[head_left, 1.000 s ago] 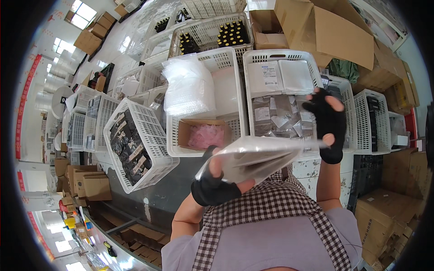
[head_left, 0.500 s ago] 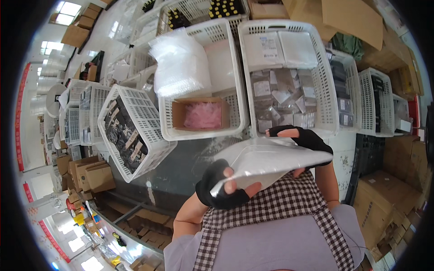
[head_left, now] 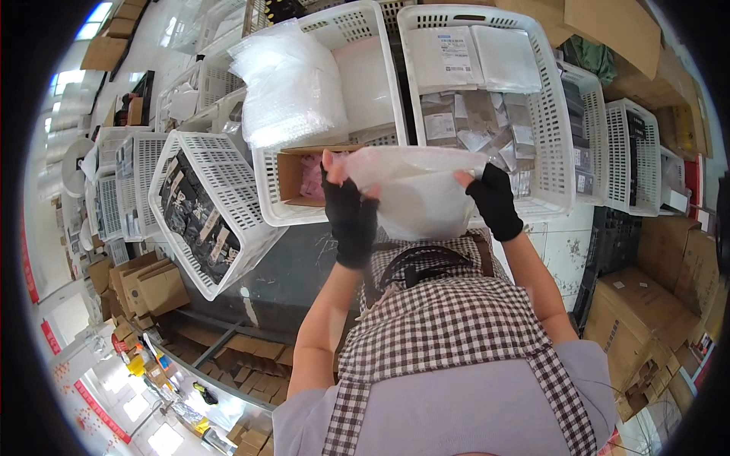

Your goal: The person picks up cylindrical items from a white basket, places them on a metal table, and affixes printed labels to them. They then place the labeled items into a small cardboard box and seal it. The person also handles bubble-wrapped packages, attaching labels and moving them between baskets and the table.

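Observation:
A thin translucent plastic bag (head_left: 426, 194) is stretched between my two hands above the near edges of two white crates. Black fingerless gloves cover both hands. My left hand (head_left: 350, 213) pinches the bag's left side, its thumb side up by the upper corner. On the opposite edge, my right hand (head_left: 493, 199) grips with fingertips and thumb. Just behind my left hand sits a small cardboard box (head_left: 291, 178) of pink packets (head_left: 312, 176), partly covered by that hand. A checked apron (head_left: 449, 319) shows below, with a dark loop lying on it.
The left crate (head_left: 272, 205) holds bubble wrap (head_left: 289, 91). Flat white packs (head_left: 445, 57) and small clear packets (head_left: 471, 125) fill the right crate (head_left: 559, 144). A tilted crate (head_left: 247, 178) of black packaged items stands at left. Cardboard boxes (head_left: 631, 311) are stacked at right.
Both hands have risen and moved away from my body. The bag, held flatter and tilted before, now hangs spread with its broad face showing.

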Demonstrator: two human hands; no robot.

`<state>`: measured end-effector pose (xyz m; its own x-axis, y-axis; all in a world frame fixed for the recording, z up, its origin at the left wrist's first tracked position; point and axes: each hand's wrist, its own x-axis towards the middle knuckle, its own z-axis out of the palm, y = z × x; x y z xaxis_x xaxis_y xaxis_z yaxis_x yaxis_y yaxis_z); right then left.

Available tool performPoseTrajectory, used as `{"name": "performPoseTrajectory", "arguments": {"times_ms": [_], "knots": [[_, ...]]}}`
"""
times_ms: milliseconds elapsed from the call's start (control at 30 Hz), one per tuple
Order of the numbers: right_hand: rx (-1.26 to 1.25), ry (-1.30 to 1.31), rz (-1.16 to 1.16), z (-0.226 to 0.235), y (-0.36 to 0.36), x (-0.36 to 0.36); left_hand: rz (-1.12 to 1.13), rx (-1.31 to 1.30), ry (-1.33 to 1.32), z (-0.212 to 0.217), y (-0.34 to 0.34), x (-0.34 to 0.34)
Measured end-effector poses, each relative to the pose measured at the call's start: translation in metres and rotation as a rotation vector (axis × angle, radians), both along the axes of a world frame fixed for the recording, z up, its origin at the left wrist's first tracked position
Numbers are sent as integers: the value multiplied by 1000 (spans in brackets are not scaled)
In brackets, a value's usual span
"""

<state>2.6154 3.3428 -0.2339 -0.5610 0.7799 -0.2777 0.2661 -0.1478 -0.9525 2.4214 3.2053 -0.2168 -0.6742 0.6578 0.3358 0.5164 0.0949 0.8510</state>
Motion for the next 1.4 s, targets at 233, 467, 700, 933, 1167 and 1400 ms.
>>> {"name": "performPoseTrajectory", "arguments": {"times_ms": [233, 467, 700, 933, 1167, 1400], "knots": [[-65, 118, -129, -15, 21, -27, 2, -48, -518, -34, 28, -46], [920, 173, -59, 33, -3, -54, 37, -32, -499, -43, 28, -45], [856, 145, 266, 22, -7, -119, -167, -164, -320, -28, 27, -37], [811, 97, 350, 22, -2, -123, -176, -200, -255, -32, 20, -38], [402, 146, 57, 12, 25, -115, -130, -143, -400, -55, 27, -51], [724, -63, -647, 3, 133, -26, -117, -146, -581, -114, 41, -98]]}}
